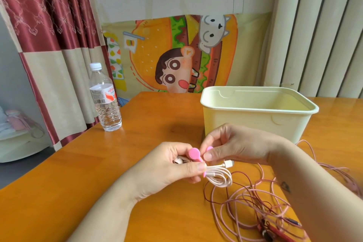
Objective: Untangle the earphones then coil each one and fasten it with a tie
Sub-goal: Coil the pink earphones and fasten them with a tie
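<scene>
Between your two hands, just above the tabletop, the pale coiled earphone (219,177) is clamped in your left hand (167,165). The thumb presses the bundle against the curled fingers, so the loops cannot spring apart while the pink tie (193,154) goes round them. The loops hang out of that grip toward your right. The plug (229,163) sticks out just above them, beside your right thumb. Something small and white shows inside your left fingers, probably the earbuds, but it is too hidden to be sure.

One round end of the tie stands up right above your left thumb. Your right hand (235,143) pinches the other round end between thumb and fingertips, just across from it. The strap seems to pass under the bundle at the thumb, which would explain why both ends stick up there. The ends are near each other but not yet joined, so I judge the fastening of this earphone to be under way, not finished.

Below and to the right of the grip, partly under your right forearm, the tangle (255,202) of pink and dark red cords lies loose on the table (117,163), not yet sorted. The cream tub (255,124) stands open just beyond your right hand, likely meant for finished coils. The water bottle (105,100) stands well off to the left of your left hand.
</scene>
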A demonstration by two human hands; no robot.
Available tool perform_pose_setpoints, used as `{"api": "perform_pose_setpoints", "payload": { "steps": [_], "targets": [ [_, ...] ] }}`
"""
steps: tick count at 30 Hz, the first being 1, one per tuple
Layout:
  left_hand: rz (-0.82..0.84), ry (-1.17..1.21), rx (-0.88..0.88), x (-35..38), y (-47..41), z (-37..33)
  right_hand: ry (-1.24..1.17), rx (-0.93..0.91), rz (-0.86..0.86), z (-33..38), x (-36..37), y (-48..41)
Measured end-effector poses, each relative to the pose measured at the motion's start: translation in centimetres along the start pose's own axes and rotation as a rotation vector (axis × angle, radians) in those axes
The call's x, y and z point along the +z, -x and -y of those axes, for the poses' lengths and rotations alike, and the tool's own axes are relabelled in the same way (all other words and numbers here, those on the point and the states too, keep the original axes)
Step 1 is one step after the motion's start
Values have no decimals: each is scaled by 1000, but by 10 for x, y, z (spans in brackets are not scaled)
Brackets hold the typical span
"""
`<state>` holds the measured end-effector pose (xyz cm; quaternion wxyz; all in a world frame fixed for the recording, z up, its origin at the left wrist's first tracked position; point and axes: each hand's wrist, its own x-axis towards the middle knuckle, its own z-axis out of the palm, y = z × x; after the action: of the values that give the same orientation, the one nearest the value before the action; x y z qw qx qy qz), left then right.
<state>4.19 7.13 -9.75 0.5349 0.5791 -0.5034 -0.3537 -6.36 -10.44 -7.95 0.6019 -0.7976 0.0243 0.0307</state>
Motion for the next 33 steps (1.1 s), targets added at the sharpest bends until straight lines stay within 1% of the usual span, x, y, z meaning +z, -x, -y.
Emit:
{"api": "perform_pose_setpoints", "payload": {
  "steps": [4,8,10,12,14,17,19,21,23,25,29,31,33],
  "targets": [
    [-85,-67,3,1,-1,1,290,7,-146,13,8,1],
    [-220,-129,-41,-5,-4,6,570,-52,-402,27,24,-5],
    [-312,-43,-69,-6,-7,9,599,-102,-490,29,32,-9],
    [-381,65,-101,-6,-9,12,562,-147,-543,28,39,-13],
    [-419,151,-115,-4,-12,13,577,-195,-625,25,45,-18],
    [-445,407,-121,-2,-15,13,573,-270,-726,23,51,-23],
    [-456,583,-141,-1,-16,12,554,-300,-761,22,54,-24],
    [-469,724,-171,-1,-17,12,597,-332,-778,20,60,-25],
    [-479,811,-190,-1,-17,10,629,-380,-765,18,63,-25],
    [-488,847,-182,0,-17,8,616,-433,-734,17,65,-26],
    [-568,972,-72,0,-16,4,487,-500,-716,14,64,-27],
    [-610,1032,-7,-1,-15,0,398,-482,-713,14,63,-28],
    [-641,1073,48,-2,-15,-5,245,-450,-661,15,61,-28]
  ]
}}
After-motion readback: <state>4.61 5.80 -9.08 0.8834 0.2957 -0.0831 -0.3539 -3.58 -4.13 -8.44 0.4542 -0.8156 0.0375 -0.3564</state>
